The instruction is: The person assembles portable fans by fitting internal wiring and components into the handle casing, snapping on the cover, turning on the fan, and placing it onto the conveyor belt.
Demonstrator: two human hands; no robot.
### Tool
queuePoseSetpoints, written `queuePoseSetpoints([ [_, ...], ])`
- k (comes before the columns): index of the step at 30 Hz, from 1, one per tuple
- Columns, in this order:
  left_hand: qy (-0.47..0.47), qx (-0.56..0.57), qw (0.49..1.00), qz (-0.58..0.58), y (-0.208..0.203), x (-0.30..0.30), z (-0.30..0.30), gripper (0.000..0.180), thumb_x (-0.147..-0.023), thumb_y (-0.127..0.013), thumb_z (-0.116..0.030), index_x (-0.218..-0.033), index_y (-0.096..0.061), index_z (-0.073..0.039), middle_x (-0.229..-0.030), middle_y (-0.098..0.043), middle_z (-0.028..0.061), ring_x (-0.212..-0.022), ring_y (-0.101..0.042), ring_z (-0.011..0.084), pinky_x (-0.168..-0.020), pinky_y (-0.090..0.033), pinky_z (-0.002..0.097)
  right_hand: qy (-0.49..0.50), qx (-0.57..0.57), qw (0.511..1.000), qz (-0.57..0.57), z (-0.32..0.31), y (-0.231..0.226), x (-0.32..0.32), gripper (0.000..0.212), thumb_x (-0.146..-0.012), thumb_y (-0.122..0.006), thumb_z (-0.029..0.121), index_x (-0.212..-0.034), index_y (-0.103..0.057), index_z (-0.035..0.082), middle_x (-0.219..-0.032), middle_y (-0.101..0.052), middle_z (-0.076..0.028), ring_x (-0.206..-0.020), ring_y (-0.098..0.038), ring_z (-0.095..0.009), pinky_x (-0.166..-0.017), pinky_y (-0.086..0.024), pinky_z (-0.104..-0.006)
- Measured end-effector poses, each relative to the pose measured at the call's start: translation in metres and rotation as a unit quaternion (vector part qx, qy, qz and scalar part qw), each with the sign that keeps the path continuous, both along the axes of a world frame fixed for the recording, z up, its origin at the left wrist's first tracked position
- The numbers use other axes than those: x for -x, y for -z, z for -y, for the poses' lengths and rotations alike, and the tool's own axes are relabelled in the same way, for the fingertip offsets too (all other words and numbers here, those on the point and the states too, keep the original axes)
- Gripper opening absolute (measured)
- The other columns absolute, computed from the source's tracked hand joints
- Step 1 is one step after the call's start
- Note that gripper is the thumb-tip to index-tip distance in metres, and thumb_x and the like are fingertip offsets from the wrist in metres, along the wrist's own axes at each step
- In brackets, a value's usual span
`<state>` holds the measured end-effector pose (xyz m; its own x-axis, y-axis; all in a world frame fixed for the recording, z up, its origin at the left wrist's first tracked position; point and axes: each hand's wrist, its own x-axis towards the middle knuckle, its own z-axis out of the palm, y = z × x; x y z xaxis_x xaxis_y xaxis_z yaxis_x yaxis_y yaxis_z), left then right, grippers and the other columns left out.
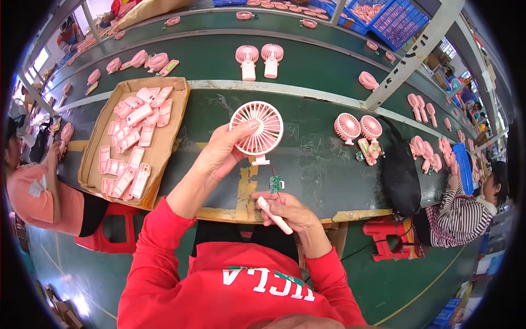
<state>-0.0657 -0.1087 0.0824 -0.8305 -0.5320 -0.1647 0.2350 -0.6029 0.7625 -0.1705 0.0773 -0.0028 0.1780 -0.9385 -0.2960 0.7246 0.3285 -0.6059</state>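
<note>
Hands [221, 152] [295, 213] pinch fan head [266, 130] left, pink casing [277, 219] right

Left hand [218, 152] holds a fan head [264, 134], right hand [294, 213] a pink handle [275, 217].

Green workbench [315, 183]: yellow tape [246, 186] near six o'clock
Nine o'clock: shallow cardboard tray [176, 112]
Two o'clock: two pink fan heads [347, 127], pink handle parts [369, 151] just below
Three o'clock: black bag [401, 178]

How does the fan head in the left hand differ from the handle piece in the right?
The fan head is round; the handle piece is long and narrow. The fan head has radiating slats; the handle piece's visible side looks plain. Both are pale pink.
</note>
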Motion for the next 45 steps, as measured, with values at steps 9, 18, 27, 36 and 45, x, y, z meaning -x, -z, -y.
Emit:
queuePoseSetpoints([
  [9, -0.106, 0.031, 0.994, 0.004, 0.014, -0.032, -0.013, 0.034, -0.085, -0.064, -0.019, -0.111, -0.054, 0.000, -0.101, -0.062, 0.0075, -0.088, -0.062, 0.0126, -0.078, -0.053, 0.0283, 0.007, 0.006, 1.000, 0.020, -0.016, -0.008, -0.013, 0.050, -0.084, -0.066, 0.028, -0.120, -0.042, 0.002, -0.096, -0.060, -0.010, -0.066, -0.063, -0.012, -0.060, -0.057, -0.0265],
  [18, -0.037, 0.009, 0.999, -0.032, 0.011, -0.048, -0.042, 0.054, -0.088, -0.057, -0.028, -0.127, -0.040, 0.006, -0.119, -0.055, 0.0184, -0.105, -0.059, 0.0275, -0.090, -0.050, 0.0408, 0.107, -0.014, 0.992, 0.062, -0.022, 0.003, -0.012, 0.038, -0.089, -0.059, 0.030, -0.108, -0.051, -0.001, -0.087, -0.064, -0.011, -0.069, -0.066, -0.017, -0.060, -0.058, -0.0276],
  [27, -0.031, 0.087, 0.996, 0.017, 0.005, -0.048, -0.070, 0.048, -0.085, -0.064, -0.021, -0.120, -0.046, 0.005, -0.110, -0.058, 0.0127, -0.098, -0.059, 0.0162, -0.088, -0.047, 0.0301, 0.117, -0.030, 0.975, -0.185, -0.019, -0.023, -0.033, 0.030, -0.090, -0.058, 0.023, -0.109, -0.053, 0.000, -0.082, -0.061, -0.007, -0.064, -0.060, -0.012, -0.055, -0.054, -0.0257],
  [36, -0.108, 0.091, 0.987, 0.079, 0.037, -0.037, -0.071, 0.040, -0.083, -0.068, -0.021, -0.111, -0.053, 0.002, -0.099, -0.062, 0.0069, -0.087, -0.058, 0.0094, -0.078, -0.048, 0.0250, 0.143, 0.016, 0.972, -0.186, -0.024, -0.024, -0.049, 0.033, -0.090, -0.059, 0.021, -0.114, -0.050, 0.000, -0.092, -0.061, -0.006, -0.074, -0.062, -0.011, -0.063, -0.056, -0.0275],
  [45, -0.062, 0.100, 0.985, 0.125, 0.043, -0.037, -0.063, 0.045, -0.082, -0.070, -0.021, -0.114, -0.052, 0.004, -0.097, -0.062, 0.0082, -0.088, -0.059, 0.0136, -0.080, -0.048, 0.0276, 0.165, 0.013, 0.936, -0.310, -0.018, -0.019, -0.048, 0.027, -0.094, -0.051, 0.023, -0.107, -0.053, 0.000, -0.081, -0.063, -0.006, -0.067, -0.062, -0.011, -0.060, -0.052, -0.0246],
])
